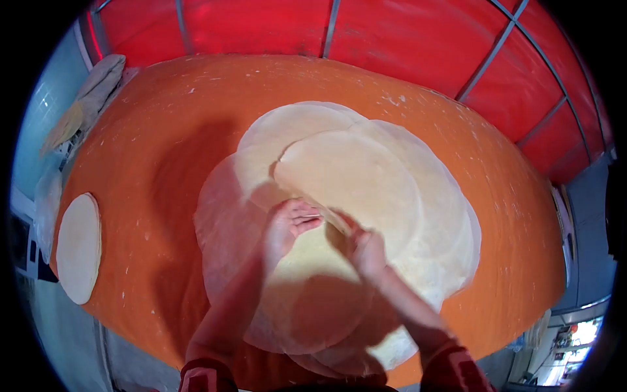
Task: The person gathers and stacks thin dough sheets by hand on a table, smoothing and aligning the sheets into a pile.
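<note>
Nearest the wearer, a dark red left sleeve (208, 377) and right sleeve (454, 367) enter at the lower edge, each bearing a paler patch; both forearms are bare and reach forward over the worktop (137, 176).

The right hand (366, 248) is closed on the near edge of the uppermost dough sheet (349, 173), which is raised and folded at the grip. The left hand (294, 222) is at the same edge, palm partly turned inward, fingers bent — whether it pinches the dough or merely touches it cannot be told. The two hands are close together but apart.

The uppermost sheet lies over the middle of a spread of overlapping dough sheets (450, 222), thin, pale and roughly round. Those at left are thin enough for the orange surface to show through. Below the hands a yellower dough round (317, 251) is exposed, its near part in shadow.

At the worktop's left edge, well apart from the spread, sits a small stack of pale dough rounds (80, 248). A crumpled grey cloth (104, 78) lies at the far left corner. The orange surface carries scattered white marks.

Beyond the far edge — red panels (405, 42) divided by grey metal strips (331, 29). A bright opening (578, 353) shows at lower right.
</note>
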Tool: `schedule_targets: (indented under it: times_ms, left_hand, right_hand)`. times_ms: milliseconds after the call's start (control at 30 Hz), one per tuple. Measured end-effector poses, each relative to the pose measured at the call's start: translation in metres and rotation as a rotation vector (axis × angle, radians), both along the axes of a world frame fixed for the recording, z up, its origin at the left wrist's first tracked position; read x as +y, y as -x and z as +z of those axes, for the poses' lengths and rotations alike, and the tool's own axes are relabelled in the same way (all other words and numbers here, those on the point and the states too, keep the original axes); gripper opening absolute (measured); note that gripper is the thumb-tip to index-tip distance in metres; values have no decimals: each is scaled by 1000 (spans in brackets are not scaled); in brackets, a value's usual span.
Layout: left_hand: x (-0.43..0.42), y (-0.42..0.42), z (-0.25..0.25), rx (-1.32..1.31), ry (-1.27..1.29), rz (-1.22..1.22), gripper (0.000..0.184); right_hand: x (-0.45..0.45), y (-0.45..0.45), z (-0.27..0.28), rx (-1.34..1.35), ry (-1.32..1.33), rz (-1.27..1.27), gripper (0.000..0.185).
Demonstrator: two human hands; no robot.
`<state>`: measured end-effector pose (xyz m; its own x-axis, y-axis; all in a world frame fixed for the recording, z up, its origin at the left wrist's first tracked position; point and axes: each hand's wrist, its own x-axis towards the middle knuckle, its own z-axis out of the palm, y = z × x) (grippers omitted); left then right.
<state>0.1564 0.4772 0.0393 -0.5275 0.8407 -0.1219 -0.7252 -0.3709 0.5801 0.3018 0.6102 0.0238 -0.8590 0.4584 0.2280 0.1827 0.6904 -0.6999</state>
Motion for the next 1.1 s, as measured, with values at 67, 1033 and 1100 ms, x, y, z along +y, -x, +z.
schedule_targets:
  times_ms: [67,1033,1100]
  left_hand:
    - [-1,4,3,-89,235,153,15]
    - [16,40,-22,-418,216,-64,36]
    - [33,16,-14,-434,166,-36,35]
  right_hand:
    - [60,4,37,84,409,-42,23]
    - [183,61,219,135,-1135,-96,20]
    - [156,35,197,128,-1096,-20,21]
